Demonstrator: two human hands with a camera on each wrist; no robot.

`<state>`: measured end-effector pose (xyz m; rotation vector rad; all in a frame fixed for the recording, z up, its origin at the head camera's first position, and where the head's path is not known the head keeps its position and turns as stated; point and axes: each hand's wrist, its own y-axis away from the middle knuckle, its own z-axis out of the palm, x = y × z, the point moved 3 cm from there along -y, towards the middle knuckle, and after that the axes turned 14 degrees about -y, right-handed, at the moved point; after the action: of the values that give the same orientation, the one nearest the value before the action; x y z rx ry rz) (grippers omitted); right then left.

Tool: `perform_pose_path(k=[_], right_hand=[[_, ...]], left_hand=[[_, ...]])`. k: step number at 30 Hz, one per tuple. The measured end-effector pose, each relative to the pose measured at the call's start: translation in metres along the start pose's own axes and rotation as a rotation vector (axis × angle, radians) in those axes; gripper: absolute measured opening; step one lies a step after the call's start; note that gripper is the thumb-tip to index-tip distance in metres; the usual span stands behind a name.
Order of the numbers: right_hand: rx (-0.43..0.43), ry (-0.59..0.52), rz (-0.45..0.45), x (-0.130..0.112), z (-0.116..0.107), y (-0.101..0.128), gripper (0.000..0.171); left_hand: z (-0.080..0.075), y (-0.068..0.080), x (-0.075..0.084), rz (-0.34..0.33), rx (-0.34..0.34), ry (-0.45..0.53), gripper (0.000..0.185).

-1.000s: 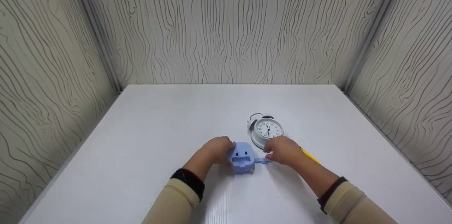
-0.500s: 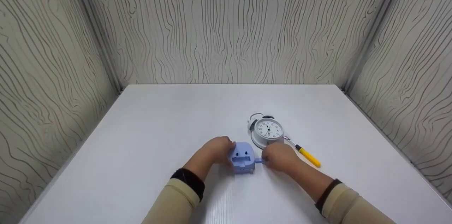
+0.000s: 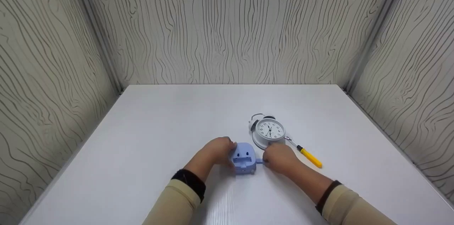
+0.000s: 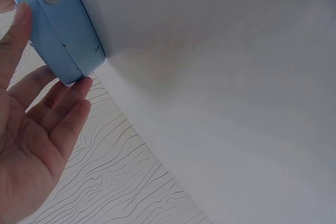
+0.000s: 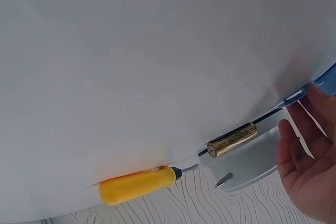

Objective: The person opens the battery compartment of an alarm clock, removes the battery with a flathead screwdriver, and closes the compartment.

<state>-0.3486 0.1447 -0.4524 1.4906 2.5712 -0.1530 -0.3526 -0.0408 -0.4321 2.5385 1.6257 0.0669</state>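
Note:
A small light-blue case (image 3: 244, 152) lies on the white table with an open recess in its upward side, probably a battery compartment. My left hand (image 3: 219, 149) grips its left edge, and in the left wrist view thumb and fingers stand around the blue body (image 4: 65, 30). Just right of the case, my right hand (image 3: 282, 158) pinches a thin blue plastic cover (image 3: 259, 161). The right wrist view shows this cover (image 5: 295, 97) at the thumb tip. Most of it is hidden by the hand in the head view.
A white twin-bell alarm clock (image 3: 270, 129) lies face up behind my right hand. A yellow-handled screwdriver (image 3: 310, 157) lies to its right. Beside the clock a gold battery (image 5: 232, 140) shows in the right wrist view. Patterned panels (image 3: 227, 26) surround the table's far sides.
My right hand has come down onto the blue cover and closed its fingers on it, bringing the screwdriver into full sight. The left hand and the blue case have stayed put.

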Motion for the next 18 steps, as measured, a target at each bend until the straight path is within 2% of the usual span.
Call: perform_pose_path(k=[6, 13, 18], right_hand=[[0.025, 0.006, -0.022, 0.0006, -0.0003, 0.0007, 0.006], [0.115, 0.067, -0.072, 0.0005, -0.0050, 0.0025, 0.009], [0.127, 0.073, -0.041, 0.0023, -0.0086, 0.0020, 0.012]], left_hand=[[0.0004, 0.0000, -0.0004, 0.003, 0.008, 0.010, 0.078], [-0.0002, 0.0009, 0.0004, 0.026, 0.009, -0.021, 0.075], [0.0003, 0.0003, 0.0005, 0.038, 0.011, -0.036, 0.073]])
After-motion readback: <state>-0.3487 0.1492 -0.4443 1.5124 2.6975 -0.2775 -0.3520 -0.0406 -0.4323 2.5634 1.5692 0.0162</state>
